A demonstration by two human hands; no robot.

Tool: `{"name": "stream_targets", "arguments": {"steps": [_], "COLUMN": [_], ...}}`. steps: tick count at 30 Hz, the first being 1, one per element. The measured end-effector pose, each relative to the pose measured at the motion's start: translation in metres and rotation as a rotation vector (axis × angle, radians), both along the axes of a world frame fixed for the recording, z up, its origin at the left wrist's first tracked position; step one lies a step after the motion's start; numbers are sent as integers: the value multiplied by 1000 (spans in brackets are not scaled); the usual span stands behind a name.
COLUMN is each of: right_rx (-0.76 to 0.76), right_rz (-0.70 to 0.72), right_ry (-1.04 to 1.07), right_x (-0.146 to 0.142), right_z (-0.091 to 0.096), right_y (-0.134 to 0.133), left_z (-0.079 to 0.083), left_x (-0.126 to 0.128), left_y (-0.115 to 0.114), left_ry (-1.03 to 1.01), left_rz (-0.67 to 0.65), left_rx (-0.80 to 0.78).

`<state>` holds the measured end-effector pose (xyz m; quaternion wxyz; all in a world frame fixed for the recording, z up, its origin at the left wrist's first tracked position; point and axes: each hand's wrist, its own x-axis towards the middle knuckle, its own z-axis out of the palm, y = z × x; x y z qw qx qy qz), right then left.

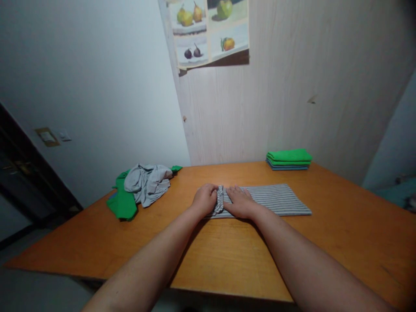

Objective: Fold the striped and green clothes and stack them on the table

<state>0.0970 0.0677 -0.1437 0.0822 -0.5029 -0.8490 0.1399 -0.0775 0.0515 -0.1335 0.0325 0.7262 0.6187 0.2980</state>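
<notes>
A striped grey-and-white cloth (276,199) lies in a long flat strip on the wooden table, its left end bunched up. My left hand (205,200) is closed on that gathered end, with the fingers curled at its edge. Just right of the bunched part, my right hand (239,202) rests flat on the cloth, fingers spread. Part of the cloth is hidden under both hands. Whether it is a garment or a plain piece of fabric, I cannot tell.
At the left of the table (208,255) lies a loose heap of grey cloth (149,182) with green cloth (125,201) beside and under it. A neat stack of folded green and blue cloths (289,159) stands at the back right, near the wall with the fruit poster (209,32).
</notes>
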Motion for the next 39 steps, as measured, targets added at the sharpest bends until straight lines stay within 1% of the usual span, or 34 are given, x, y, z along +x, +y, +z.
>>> {"name": "stream_targets", "arguments": {"steps": [7, 13, 17, 19, 21, 22, 24, 27, 29, 31, 33, 36, 39], "right_rx": [21, 28, 26, 20, 32, 51, 106, 178, 202, 204, 177, 117, 116], "right_rz": [18, 27, 73, 97, 92, 77, 39, 31, 77, 136, 189, 230, 224], "right_ry": [12, 33, 70, 107, 160, 188, 242, 306, 325, 302, 235, 130, 140], "right_x": [3, 4, 8, 11, 15, 16, 18, 16, 13, 9, 6, 6, 9], "right_z": [-2, -4, -4, -3, -2, -2, -2, -4, -5, -6, -7, -8, -8], "right_y": [-1, -4, -3, -1, 2, 4, 7, 6, 2, -4, -9, -14, -14], "left_z": [-5, -2, -3, -4, -6, -5, -3, 5, 9, 10, 8, 0, -6], "left_x": [2, 5, 3, 1, -1, -3, -10, -26, -38, -50, -58, -65, -65], "left_y": [-2, -13, -18, -18, -14, -12, -5, 5, 11, 16, 21, 28, 32], "left_ry": [57, 180, 214, 176, 43, -60, -297, -602, -731, -798, -814, -784, -725], "left_rz": [-98, -194, -239, -266, -286, -279, -222, -73, 35, 126, 182, 198, 167], "left_rx": [-2, 1, -30, -47, -53, -37, 33, 170, 227, 260, 273, 265, 223]}}
